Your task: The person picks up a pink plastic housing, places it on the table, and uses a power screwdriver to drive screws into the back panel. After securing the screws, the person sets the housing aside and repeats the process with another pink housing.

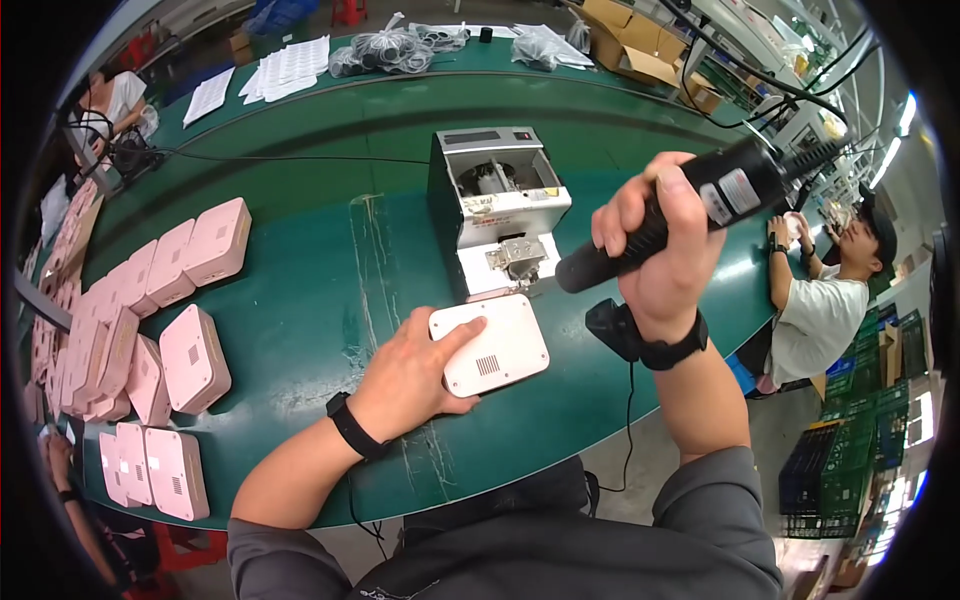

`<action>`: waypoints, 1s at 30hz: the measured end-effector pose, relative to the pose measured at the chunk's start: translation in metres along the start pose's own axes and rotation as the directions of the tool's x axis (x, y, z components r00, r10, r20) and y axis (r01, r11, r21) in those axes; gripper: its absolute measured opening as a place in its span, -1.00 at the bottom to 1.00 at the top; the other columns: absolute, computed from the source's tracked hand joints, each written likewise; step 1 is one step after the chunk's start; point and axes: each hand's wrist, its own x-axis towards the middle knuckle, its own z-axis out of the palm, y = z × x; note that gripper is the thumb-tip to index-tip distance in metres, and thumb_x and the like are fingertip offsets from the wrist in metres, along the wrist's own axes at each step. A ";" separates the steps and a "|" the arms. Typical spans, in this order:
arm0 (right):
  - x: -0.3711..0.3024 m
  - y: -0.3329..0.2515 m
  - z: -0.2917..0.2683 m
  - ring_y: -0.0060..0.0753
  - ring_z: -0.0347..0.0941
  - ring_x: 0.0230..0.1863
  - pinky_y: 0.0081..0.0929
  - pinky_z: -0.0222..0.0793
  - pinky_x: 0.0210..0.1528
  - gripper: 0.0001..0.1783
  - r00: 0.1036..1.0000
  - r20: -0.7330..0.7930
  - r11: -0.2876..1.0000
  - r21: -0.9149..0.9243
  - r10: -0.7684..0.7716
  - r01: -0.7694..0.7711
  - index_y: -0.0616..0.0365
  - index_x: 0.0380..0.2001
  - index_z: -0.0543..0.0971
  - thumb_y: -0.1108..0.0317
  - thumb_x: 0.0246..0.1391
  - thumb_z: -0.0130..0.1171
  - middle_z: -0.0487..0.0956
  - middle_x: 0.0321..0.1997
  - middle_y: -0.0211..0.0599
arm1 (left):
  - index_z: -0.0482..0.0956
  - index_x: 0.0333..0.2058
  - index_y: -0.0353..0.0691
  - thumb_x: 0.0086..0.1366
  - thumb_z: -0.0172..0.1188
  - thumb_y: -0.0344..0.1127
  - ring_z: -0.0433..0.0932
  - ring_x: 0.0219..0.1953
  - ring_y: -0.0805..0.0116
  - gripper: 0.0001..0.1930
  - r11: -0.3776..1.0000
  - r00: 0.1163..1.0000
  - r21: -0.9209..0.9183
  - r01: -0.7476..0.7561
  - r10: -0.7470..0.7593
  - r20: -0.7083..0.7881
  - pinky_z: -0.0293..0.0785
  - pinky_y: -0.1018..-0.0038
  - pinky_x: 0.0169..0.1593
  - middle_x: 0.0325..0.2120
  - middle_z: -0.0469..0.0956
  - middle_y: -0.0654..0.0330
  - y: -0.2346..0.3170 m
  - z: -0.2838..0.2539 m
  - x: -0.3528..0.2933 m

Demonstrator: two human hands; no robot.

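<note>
A pale pink plastic box (515,340) with rounded corners lies near the front of the green bench, its slotted face up, with small dark holes or screws near the corners. My left hand (400,365) grips its left side, thumb across the top and fingers at the edge. Raised to the right, my right hand (680,235) is wrapped round a black electric screwdriver (740,180). The screwdriver's narrow end points down and left, towards a screw feeder (505,205) just beyond the box. Whether its tip touches the feeder I cannot tell.
Several similar pink boxes (195,360) are stacked and lined up on the left of the bench (310,300). Bagged parts (385,50) and paper sheets lie on the far bench. A person (830,290) works at the right; green crates (840,460) stand below.
</note>
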 end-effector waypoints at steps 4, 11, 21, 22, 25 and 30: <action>0.009 0.012 0.009 -0.44 0.31 -0.69 -0.37 0.33 -0.55 -0.83 0.998 -0.009 0.995 -0.086 -0.057 0.056 0.16 -0.27 0.36 0.31 0.22 0.05 0.39 -0.61 -0.31 | 0.42 0.21 0.05 -0.18 0.56 -0.13 0.51 -0.06 -0.10 -0.12 1.000 1.000 -0.001 0.017 -0.017 0.008 0.54 0.19 0.01 -0.06 0.33 -0.11 0.003 0.003 -0.003; -0.006 0.015 0.014 -0.43 0.33 -0.69 -0.37 0.33 -0.57 -0.83 0.988 0.077 0.988 -0.088 0.133 -0.126 0.18 -0.25 0.37 0.32 0.21 0.06 0.40 -0.60 -0.30 | 0.42 0.20 0.07 -0.18 0.55 -0.11 0.51 -0.08 -0.08 -0.14 0.998 0.998 -0.004 0.060 -0.060 0.025 0.55 0.17 -0.03 -0.12 0.33 -0.06 0.002 0.001 -0.005; 0.002 0.011 0.023 -0.44 0.32 -0.69 -0.39 0.32 -0.58 -0.79 0.994 0.094 0.991 -0.120 -0.050 0.061 0.20 -0.25 0.38 0.28 0.22 0.07 0.40 -0.60 -0.30 | 0.42 0.20 0.11 -0.16 0.54 -0.09 0.52 -0.14 -0.08 -0.15 1.000 0.999 -0.009 0.013 -0.013 -0.043 0.55 0.18 -0.05 -0.14 0.35 -0.05 -0.005 0.005 -0.004; 0.009 0.016 0.020 -0.44 0.31 -0.69 -0.39 0.33 -0.57 -0.79 0.996 0.074 0.988 -0.141 -0.051 0.061 0.20 -0.24 0.37 0.28 0.22 0.07 0.40 -0.60 -0.30 | 0.42 0.19 0.10 -0.16 0.53 -0.10 0.51 -0.12 -0.07 -0.15 1.000 0.999 -0.010 0.018 -0.018 -0.029 0.55 0.19 -0.04 -0.16 0.35 -0.05 -0.003 0.004 -0.003; 0.016 0.024 0.016 -0.44 0.30 -0.70 -0.37 0.33 -0.56 -0.79 0.998 0.032 0.983 -0.177 -0.047 0.052 0.19 -0.23 0.37 0.27 0.22 0.07 0.39 -0.60 -0.29 | 0.42 0.19 0.08 -0.17 0.53 -0.11 0.50 -0.10 -0.06 -0.15 1.000 0.999 -0.010 0.028 -0.028 -0.016 0.55 0.20 -0.03 -0.17 0.34 -0.05 0.001 0.002 -0.007; 0.006 0.023 0.015 -0.44 0.29 -0.70 -0.39 0.34 -0.53 -0.75 0.989 0.063 0.987 -0.098 0.133 -0.127 0.18 -0.20 0.36 0.23 0.23 0.07 0.38 -0.60 -0.33 | 0.42 0.20 0.11 -0.16 0.53 -0.09 0.52 -0.12 -0.08 -0.15 1.000 1.000 -0.009 0.024 -0.025 -0.020 0.55 0.18 -0.04 -0.14 0.34 -0.05 -0.004 0.008 -0.009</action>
